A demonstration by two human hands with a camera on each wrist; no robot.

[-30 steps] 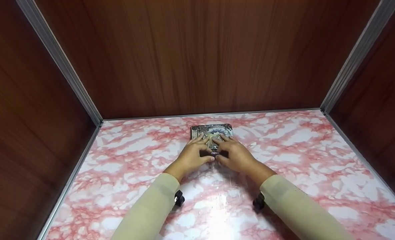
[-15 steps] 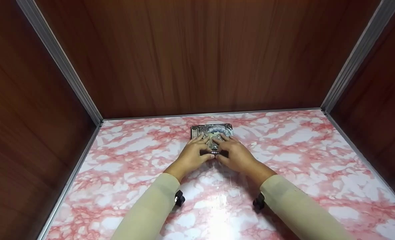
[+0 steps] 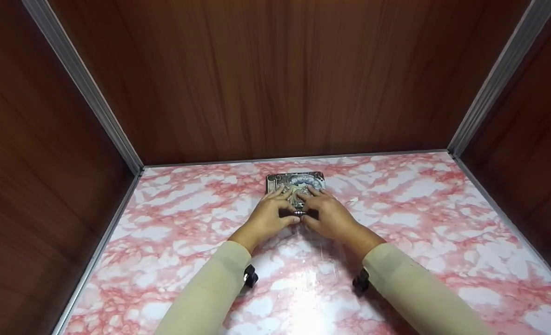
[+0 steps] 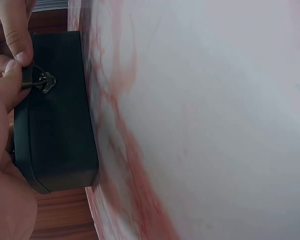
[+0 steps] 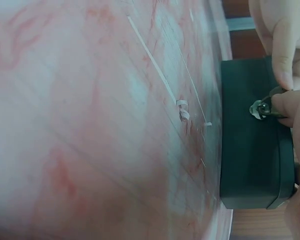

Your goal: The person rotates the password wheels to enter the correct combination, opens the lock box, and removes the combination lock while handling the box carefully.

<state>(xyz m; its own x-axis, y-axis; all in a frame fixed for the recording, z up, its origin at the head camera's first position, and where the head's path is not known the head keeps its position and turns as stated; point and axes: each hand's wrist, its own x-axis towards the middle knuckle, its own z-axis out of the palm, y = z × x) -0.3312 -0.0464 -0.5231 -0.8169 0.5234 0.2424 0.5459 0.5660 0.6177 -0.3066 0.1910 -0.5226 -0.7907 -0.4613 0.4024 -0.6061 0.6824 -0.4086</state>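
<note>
A small dark green box with an ornate printed lid stands near the back of the table. On its front is a metal clasp with a thin loop, which also shows in the right wrist view. My left hand lies over the left side of the lid, its thumb at the front on the clasp. Mirroring it, my right hand covers the right side. In both wrist views the two thumb tips meet at the clasp's loop and pinch its upper part, which they partly hide.
The table has a red and white marbled top with a bright glare near the front. Wood-grain panels enclose it at the back and sides, with grey metal strips along the edges. Thin pale scratch-like marks show in the right wrist view.
Both thumb tips have shifted slightly upward toward the lid at the box's front. The palms, arms and box stay in place.
</note>
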